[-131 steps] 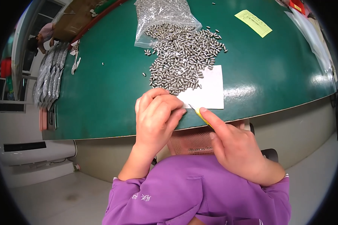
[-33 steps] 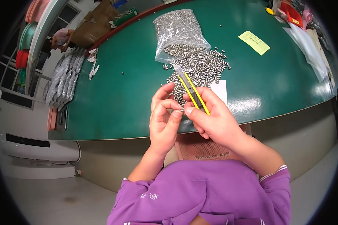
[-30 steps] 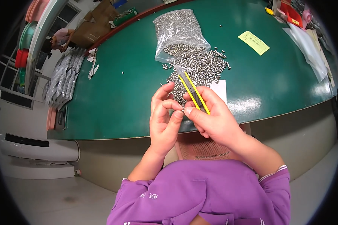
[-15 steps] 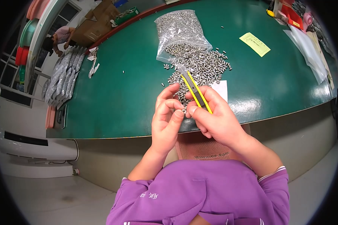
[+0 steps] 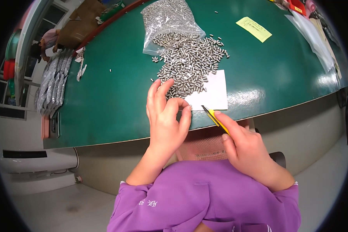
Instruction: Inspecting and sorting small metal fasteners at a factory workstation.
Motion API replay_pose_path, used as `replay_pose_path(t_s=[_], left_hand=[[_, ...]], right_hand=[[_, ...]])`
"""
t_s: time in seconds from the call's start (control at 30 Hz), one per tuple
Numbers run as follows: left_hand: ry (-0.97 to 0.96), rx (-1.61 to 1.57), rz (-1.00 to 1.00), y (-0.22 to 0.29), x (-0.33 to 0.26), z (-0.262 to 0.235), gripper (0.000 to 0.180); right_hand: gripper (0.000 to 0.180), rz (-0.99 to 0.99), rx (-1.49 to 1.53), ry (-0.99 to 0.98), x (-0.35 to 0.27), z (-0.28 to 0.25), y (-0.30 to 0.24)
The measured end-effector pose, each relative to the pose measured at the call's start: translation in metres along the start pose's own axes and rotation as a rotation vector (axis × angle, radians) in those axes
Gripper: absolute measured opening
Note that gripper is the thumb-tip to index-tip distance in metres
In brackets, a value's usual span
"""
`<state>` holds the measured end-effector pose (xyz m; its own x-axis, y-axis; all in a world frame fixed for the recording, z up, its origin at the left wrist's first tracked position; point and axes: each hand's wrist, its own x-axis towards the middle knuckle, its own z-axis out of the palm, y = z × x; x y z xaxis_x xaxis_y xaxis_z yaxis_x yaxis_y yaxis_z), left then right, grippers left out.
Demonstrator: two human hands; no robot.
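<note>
A heap of small silver metal pins lies on the green table, spilling from a clear plastic bag. A white card lies at the heap's near edge. My left hand rests at the table's front edge, thumb and fingertips pinched together, apparently on one small pin that is too small to make out. My right hand is below the table edge, gripping yellow tweezers whose tip points up at the card's near edge.
A yellow note lies at the back right, with clear plastic sheets at the far right edge. Silver foil packets are stacked at the left. Another person sits at the far left. A pink mesh basket sits under the table edge.
Both hands have dropped from in front of my face to the table's front edge. The tweezers have swung down from over the pin heap to the card's near edge.
</note>
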<state>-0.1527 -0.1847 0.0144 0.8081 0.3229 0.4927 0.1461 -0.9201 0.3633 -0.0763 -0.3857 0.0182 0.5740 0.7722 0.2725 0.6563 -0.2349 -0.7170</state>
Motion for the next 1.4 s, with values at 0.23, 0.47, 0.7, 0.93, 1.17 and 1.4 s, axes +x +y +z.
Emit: replay_pose_path(t_s=[0.23,0.47,0.7,0.93,1.17,1.4], left_hand=[[-0.015,0.001,0.019,-0.002,0.002,0.002,0.011],[-0.025,-0.009,0.027,-0.005,0.001,0.002,0.014],[-0.032,-0.025,0.023,-0.004,0.002,0.002,0.014],[-0.037,-0.028,0.035,-0.005,0.002,0.002,0.014],[-0.043,-0.012,0.042,-0.007,0.002,0.001,0.013],[-0.185,-0.133,0.085,0.001,-0.005,-0.017,0.023]], right_hand=[[0.058,-0.048,-0.097,-0.032,0.007,0.007,-0.002],[0.06,-0.069,-0.1,-0.065,0.011,0.007,-0.005],[0.06,-0.035,-0.095,-0.076,0.009,0.01,-0.006],[0.058,-0.032,-0.121,-0.116,0.015,0.003,-0.007],[0.056,0.074,-0.119,-0.277,0.026,-0.011,-0.021],[0.06,0.026,-0.164,-0.115,0.014,0.003,-0.005]])
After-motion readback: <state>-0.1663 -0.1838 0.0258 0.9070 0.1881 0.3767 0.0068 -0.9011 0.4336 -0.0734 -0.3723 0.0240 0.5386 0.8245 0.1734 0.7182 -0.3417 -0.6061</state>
